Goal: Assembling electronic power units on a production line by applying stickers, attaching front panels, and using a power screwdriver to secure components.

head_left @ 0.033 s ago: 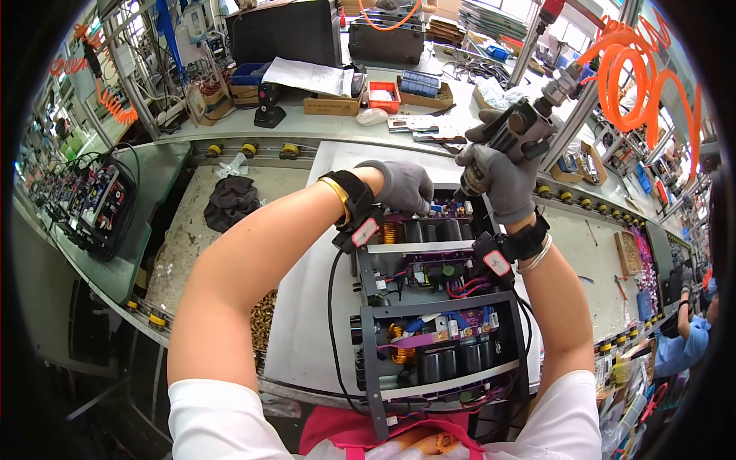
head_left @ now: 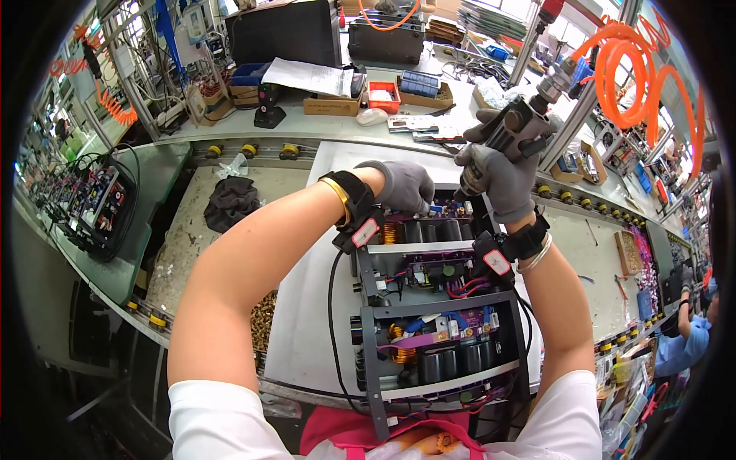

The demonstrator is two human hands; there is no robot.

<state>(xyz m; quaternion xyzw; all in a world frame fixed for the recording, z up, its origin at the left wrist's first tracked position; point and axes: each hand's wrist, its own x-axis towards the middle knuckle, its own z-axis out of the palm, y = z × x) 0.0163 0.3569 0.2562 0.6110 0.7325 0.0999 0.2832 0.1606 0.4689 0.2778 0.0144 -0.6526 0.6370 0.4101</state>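
Note:
My right hand (head_left: 502,180), in a grey glove, is wrapped round a dark air screwdriver (head_left: 515,126). The tool tilts, its lower end over the far end of an open electronics unit (head_left: 429,230). At that same far end is my gloved left hand (head_left: 406,186), fingers bent and pressed together; whatever they pinch is hidden. Black capacitors, a copper coil and purple boards show inside the unit. Nearer to me stands a second open unit (head_left: 441,376) with similar parts and a grey metal frame. Both wrists wear black straps with small tags.
A coiled orange hose (head_left: 621,77) hangs at the upper right. On the left lie a dark cloth (head_left: 231,203) and a wired electronics assembly (head_left: 103,211). Small brass-coloured parts (head_left: 263,322) sit beside the white board (head_left: 299,330). A red bin (head_left: 383,96) stands at the back; a co-worker (head_left: 682,345) is far right.
The air screwdriver's upper end and the orange hose have shifted slightly. My left hand and the units hold their places.

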